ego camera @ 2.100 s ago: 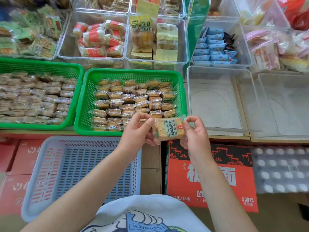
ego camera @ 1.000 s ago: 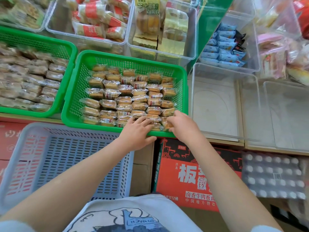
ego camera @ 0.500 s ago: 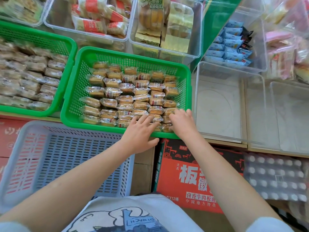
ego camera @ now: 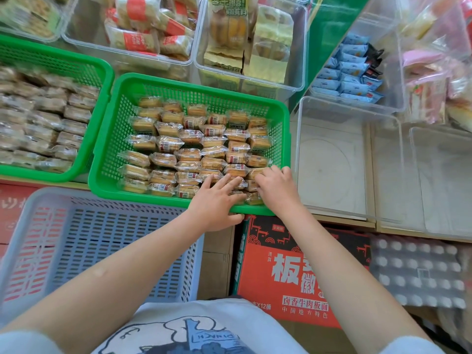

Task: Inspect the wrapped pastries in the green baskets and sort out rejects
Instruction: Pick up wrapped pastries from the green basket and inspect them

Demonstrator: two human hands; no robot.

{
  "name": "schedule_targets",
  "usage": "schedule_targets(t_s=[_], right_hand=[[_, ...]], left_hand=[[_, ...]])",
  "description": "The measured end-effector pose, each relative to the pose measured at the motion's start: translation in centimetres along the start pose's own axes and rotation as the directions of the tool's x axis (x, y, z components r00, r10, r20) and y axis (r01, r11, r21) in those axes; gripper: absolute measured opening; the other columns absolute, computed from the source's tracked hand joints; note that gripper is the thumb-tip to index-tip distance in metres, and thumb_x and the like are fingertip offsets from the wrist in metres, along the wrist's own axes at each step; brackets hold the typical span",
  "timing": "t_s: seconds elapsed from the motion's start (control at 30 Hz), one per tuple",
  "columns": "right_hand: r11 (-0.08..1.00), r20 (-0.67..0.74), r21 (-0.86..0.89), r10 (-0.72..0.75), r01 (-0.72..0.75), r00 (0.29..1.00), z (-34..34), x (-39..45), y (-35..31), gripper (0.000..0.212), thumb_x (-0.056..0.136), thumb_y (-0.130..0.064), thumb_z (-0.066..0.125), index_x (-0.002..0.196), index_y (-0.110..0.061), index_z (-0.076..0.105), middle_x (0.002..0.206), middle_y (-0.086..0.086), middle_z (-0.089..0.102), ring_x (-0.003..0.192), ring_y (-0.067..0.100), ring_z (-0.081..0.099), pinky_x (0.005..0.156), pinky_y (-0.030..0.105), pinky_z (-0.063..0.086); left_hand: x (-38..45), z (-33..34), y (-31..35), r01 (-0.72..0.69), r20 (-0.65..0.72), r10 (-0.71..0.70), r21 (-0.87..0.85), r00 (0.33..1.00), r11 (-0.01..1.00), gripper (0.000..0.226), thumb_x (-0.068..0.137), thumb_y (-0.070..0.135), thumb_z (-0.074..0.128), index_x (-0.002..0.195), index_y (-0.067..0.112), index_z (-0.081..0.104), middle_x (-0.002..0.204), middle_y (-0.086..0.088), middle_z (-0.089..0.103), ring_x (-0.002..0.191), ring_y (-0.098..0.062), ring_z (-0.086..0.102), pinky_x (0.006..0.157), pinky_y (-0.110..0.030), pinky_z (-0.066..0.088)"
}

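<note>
Both hands lie flat-fingered on the near-corner wrapped pastries (ego camera: 187, 154) in the green basket (ego camera: 281, 113): left hand (ego camera: 217, 203), right hand (ego camera: 277, 190), neither gripping. Better lift one packet clear before judging it.

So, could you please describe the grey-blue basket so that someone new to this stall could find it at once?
Start at the green basket of wrapped pastries where both hands rest. The grey-blue basket sits just below its near-left corner, close to the person. Unlike the two green baskets, it is pale, slotted and holds no pastries.
</note>
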State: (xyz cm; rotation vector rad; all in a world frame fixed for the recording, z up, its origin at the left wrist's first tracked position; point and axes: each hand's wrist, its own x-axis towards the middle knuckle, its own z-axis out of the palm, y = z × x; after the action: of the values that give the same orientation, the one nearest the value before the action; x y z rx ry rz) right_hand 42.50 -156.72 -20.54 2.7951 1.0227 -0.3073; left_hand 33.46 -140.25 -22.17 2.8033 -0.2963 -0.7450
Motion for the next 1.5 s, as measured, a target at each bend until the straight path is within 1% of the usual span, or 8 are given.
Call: schedule_targets(t_s=[0.23, 0.43, 0.5, 0.67, 0.83, 1.07, 1.33, 1.5], right_hand=[[0.955, -0.037, 0.292, -0.036, 0.046, 0.999, -1.9, -1.0, 0.7, 0.009, 0.091, -0.002, 0.061, 0.094, -0.011, 0.062, 0.098, 0.005, 0.059, 0.097, 0.027, 0.053, 0.084, 0.041, 0.047], [0.718, -0.043, 0.671, 0.289, -0.187, 0.956, -7.6, -5.0, 3.0, 0.005, 0.101, -0.013, 0.053, 0.098, -0.016, 0.056, 0.093, -0.003, 0.063, 0.084, 0.012, 0.061, 0.068, 0.022, 0.049], [0.514, -0.011, 0.826, 0.424, -0.231, 0.906, -8.6, -6.2, 3.1, 0.008, 0.101, -0.013, 0.052, 0.097, -0.018, 0.055, 0.096, -0.004, 0.067, 0.088, 0.01, 0.065, 0.073, 0.024, 0.055], [-0.197, 0.31, 0.95, 0.526, -0.24, 0.792, -8.6, -6.9, 0.9, 0.008, 0.104, -0.01, 0.048, 0.104, -0.007, 0.055, 0.1, 0.01, 0.072, 0.097, 0.022, 0.071, 0.08, 0.036, 0.06], [-0.291, 0.358, 0.926, 0.48, -0.24, 0.801, -8.5, -6.9, -0.8, 0.009, 0.105, -0.01, 0.045, 0.103, -0.007, 0.053, 0.103, 0.01, 0.073, 0.095, 0.019, 0.073, 0.072, 0.031, 0.06], [-0.361, 0.385, 0.9, 0.397, -0.244, 0.833, -8.5, -7.4, -1.4, 0.01, 0.106, -0.013, 0.043, 0.104, -0.009, 0.052, 0.105, 0.009, 0.074, 0.099, 0.021, 0.071, 0.076, 0.036, 0.059], [-0.597, 0.445, 0.769, 0.242, -0.229, 0.862, -8.7, -8.0, -1.5, 0.016, 0.105, -0.013, 0.043, 0.11, -0.006, 0.055, 0.097, 0.008, 0.074, 0.085, 0.018, 0.071, 0.069, 0.03, 0.057], [-0.389, 0.309, 0.913, 0.463, -0.122, 0.831, -7.9, -8.2, -2.0, 0.013, 0.104, -0.01, 0.046, 0.1, -0.013, 0.059, 0.099, 0.006, 0.072, 0.095, 0.02, 0.069, 0.077, 0.031, 0.058]], left_hand=[[0.2, 0.2, -0.3, -0.008, 0.002, 0.009, -0.019, 1.0, 1.0, 0.07, 0.092, 0.075, 0.028, 0.154, 0.043, 0.028, 0.169, 0.003, 0.0, 0.155, -0.019, -0.006, 0.122, -0.057, 0.0], [-0.6, -1.4, -0.1, 0.0, -0.051, -0.016, -0.306, 0.999, 0.952, 0.079, 0.085, 0.083, 0.036, 0.151, 0.039, 0.037, 0.167, 0.007, 0.017, 0.155, -0.014, 0.003, 0.125, -0.05, -0.001], [-1.0, -2.5, 0.3, 0.028, -0.106, -0.11, -0.585, 0.988, 0.81, 0.072, 0.088, 0.073, 0.05, 0.147, 0.034, 0.045, 0.159, 0.01, 0.034, 0.149, -0.012, 0.023, 0.123, -0.045, 0.018], [-2.5, -6.5, 1.7, -0.007, 0.004, -0.236, -0.999, 0.972, -0.044, 0.024, 0.093, 0.031, 0.07, 0.116, 0.026, 0.067, 0.109, 0.006, 0.075, 0.104, -0.014, 0.07, 0.09, -0.034, 0.058], [-3.7, -7.7, 1.6, -0.093, -0.014, -0.302, -0.964, 0.953, -0.25, 0.031, 0.082, 0.026, 0.074, 0.11, 0.014, 0.07, 0.099, -0.004, 0.077, 0.089, -0.02, 0.073, 0.068, -0.029, 0.058], [-5.0, -7.7, 0.7, -0.096, -0.074, -0.325, -0.994, 0.943, -0.052, 0.009, 0.087, 0.016, 0.074, 0.095, 0.013, 0.075, 0.087, 0.0, 0.075, 0.082, -0.012, 0.07, 0.07, -0.026, 0.057], [-6.6, -8.9, 1.5, -0.093, -0.044, -0.173, -0.953, 0.984, -0.287, 0.004, 0.078, 0.019, 0.077, 0.078, 0.015, 0.077, 0.079, -0.005, 0.071, 0.073, -0.014, 0.065, 0.066, -0.024, 0.056], [-5.9, -8.7, 2.3, -0.065, -0.019, -0.509, -0.995, 0.861, -0.074, 0.004, 0.088, 0.013, 0.075, 0.085, 0.01, 0.076, 0.088, -0.012, 0.077, 0.083, -0.022, 0.074, 0.07, -0.029, 0.06]])
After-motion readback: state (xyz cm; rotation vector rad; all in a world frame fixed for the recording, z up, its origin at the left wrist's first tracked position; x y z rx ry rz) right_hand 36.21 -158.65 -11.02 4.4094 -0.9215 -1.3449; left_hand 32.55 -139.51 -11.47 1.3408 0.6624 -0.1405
